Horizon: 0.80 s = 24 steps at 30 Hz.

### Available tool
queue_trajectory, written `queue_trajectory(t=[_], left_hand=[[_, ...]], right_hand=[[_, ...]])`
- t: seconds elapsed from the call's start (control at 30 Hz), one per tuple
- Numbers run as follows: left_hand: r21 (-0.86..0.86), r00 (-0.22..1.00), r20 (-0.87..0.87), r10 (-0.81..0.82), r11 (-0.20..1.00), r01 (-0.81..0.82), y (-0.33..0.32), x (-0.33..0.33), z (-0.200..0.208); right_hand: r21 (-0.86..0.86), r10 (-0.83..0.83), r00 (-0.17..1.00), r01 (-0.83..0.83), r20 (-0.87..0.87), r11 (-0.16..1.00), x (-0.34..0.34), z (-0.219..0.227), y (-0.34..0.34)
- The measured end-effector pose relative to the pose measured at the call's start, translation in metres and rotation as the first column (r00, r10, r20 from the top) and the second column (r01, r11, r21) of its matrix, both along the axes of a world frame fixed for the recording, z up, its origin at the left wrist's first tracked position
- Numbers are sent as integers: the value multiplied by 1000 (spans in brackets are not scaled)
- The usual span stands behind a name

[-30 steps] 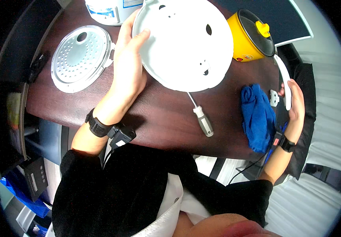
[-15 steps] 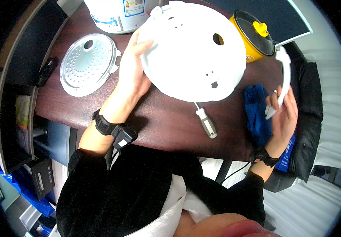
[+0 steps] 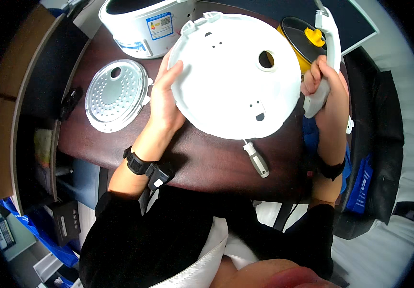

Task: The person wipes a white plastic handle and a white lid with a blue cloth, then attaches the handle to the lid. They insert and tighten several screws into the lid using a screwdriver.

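Observation:
My left hand [image 3: 165, 101] grips the left edge of a round white rice cooker lid panel [image 3: 231, 86], thumb on its face. The panel is held up above the table and has a large round hole and several small ones. My right hand [image 3: 330, 91], fingers curled, holds a long curved white handle [image 3: 333, 43] upright, just right of the panel and apart from it. Below the panel, a grey-handled screwdriver [image 3: 256, 161] lies on the table, its tip hidden under the panel. A perforated metal inner lid [image 3: 116, 98] rests to the left of my left hand.
The white rice cooker body [image 3: 142, 29] stands at the back left of the brown table [image 3: 207, 163]. Behind the panel at the right is a yellow pot [image 3: 300, 60] with a dark lid. A blue cloth [image 3: 309, 139] lies partly behind my right forearm. Shelves [image 3: 34, 105] stand at the left.
My right hand has moved up and inward with the handle, close to the panel's right edge. My left hand keeps hold of the panel. The whole view has shifted slightly.

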<state>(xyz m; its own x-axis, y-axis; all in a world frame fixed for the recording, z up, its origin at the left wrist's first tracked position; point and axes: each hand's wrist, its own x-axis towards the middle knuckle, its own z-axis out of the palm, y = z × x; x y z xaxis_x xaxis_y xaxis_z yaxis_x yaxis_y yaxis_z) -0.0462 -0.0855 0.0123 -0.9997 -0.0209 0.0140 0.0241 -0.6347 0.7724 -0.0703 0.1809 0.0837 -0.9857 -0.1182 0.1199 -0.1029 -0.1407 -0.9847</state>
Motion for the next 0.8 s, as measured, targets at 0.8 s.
queue_trajectory(t=[0.8], left_hand=[[596,832,242,-499,753,278,4,-7,-30]], right_hand=[[151,-142,725,324,-674,934,-22,-69,-24]])
